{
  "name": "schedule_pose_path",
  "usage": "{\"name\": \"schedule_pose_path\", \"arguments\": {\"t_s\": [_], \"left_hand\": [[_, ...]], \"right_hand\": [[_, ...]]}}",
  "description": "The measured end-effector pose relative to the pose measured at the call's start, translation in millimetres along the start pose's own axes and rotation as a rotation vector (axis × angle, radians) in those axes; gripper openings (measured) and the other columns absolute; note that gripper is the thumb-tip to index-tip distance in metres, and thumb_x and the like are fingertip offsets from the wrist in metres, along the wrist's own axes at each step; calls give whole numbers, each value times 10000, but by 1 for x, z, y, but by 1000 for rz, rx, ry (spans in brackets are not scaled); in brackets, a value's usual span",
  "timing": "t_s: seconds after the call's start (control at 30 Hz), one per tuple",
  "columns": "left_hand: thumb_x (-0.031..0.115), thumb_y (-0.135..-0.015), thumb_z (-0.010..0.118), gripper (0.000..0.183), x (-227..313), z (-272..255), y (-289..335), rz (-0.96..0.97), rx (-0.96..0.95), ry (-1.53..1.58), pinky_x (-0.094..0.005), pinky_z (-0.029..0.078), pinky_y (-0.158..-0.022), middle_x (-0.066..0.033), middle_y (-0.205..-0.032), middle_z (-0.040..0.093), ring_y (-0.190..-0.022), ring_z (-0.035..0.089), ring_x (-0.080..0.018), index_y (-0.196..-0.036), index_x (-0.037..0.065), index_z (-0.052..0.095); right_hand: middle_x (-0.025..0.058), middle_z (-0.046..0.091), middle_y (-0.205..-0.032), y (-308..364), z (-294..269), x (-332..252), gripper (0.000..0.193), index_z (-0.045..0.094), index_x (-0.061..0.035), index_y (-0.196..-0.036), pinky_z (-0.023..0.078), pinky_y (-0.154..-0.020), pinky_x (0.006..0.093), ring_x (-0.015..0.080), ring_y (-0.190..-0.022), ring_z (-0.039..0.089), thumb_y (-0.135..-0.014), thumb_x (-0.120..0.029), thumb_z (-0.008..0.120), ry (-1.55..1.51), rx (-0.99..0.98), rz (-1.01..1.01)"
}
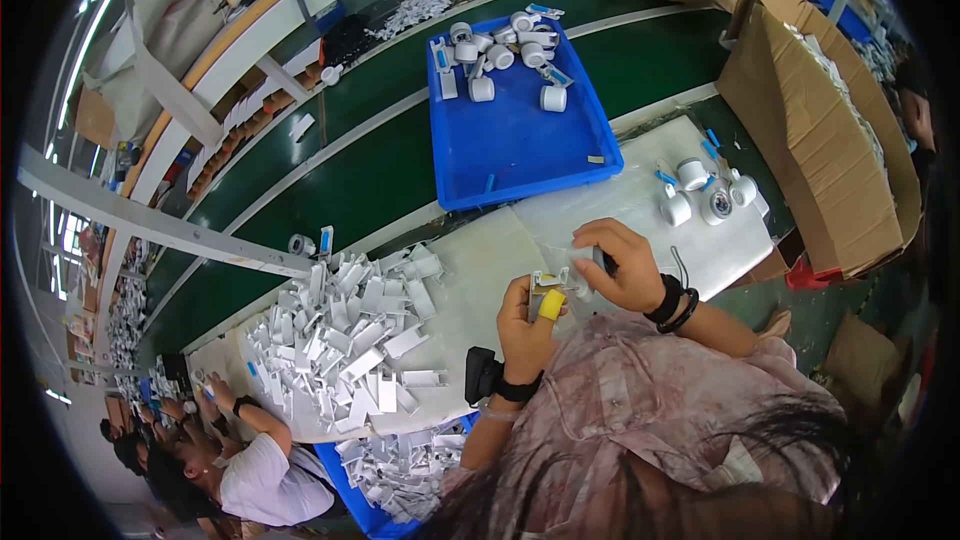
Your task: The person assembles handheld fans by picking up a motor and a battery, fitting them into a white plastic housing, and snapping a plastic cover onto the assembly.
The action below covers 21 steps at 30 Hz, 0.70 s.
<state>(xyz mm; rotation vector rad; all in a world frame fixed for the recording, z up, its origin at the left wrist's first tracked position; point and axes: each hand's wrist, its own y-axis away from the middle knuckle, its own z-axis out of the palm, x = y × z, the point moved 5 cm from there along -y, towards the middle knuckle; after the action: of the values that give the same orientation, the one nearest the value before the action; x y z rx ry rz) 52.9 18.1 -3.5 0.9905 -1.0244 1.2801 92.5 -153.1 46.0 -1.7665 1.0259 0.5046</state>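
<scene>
Beyond the left hand (525, 335) sits a blue tray (520, 145); left of that hand, a pile of white brackets (350, 330), likely for reach. The right hand (625, 272) grips a round part (582, 255); the left pinches a small bracket (546, 280), seemingly steadying it.

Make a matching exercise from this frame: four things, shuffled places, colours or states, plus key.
1. Left hand
2. Tray
3. Cardboard box
4. Heap of white pieces

A. Brown, open, at the picture's right
B. On the worktop, left of the left hand
C. Has a yellow cover on its thumb
D. Blue, with round-headed white parts inside

Pairs: 1-C, 2-D, 3-A, 4-B
</scene>
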Motion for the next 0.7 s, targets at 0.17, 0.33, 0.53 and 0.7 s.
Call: {"name": "schedule_pose_path", "arguments": {"t_s": [0.17,0.33,0.53,0.7], "left_hand": [[52,-907,612,234,9,4,3,-27,-84,-33,-264,545,-709,-63,-997,632,-852,641,-119,-1116,-8,528],[51,-901,624,230,8,5,3,-89,-74,21,-267,546,-710,-61,-993,631,-845,636,-119,-1107,-10,542],[49,-891,644,235,10,5,3,-58,-97,-27,-262,536,-710,-49,-957,632,-841,615,-103,-1097,-21,557],[15,-876,642,231,6,-2,4,-33,-93,-181,-255,525,-733,-51,-992,633,-869,617,-109,-1093,-21,569]], "right_hand": [[145,660,-911,-4,-5,-7,234,615,-15,-931,525,-700,337,308,-803,660,-744,-96,731,52,-19,-12],[141,664,-910,-2,-4,-5,225,624,-23,-908,529,-694,335,301,-808,663,-729,-96,739,54,-40,-17],[123,664,-902,0,-2,-6,167,653,-41,-858,536,-673,331,292,-793,668,-719,-81,737,39,-56,-26],[92,665,-870,0,-1,-5,139,664,-74,-845,540,-619,322,262,-730,664,-741,-132,736,68,-24,-85]]}}
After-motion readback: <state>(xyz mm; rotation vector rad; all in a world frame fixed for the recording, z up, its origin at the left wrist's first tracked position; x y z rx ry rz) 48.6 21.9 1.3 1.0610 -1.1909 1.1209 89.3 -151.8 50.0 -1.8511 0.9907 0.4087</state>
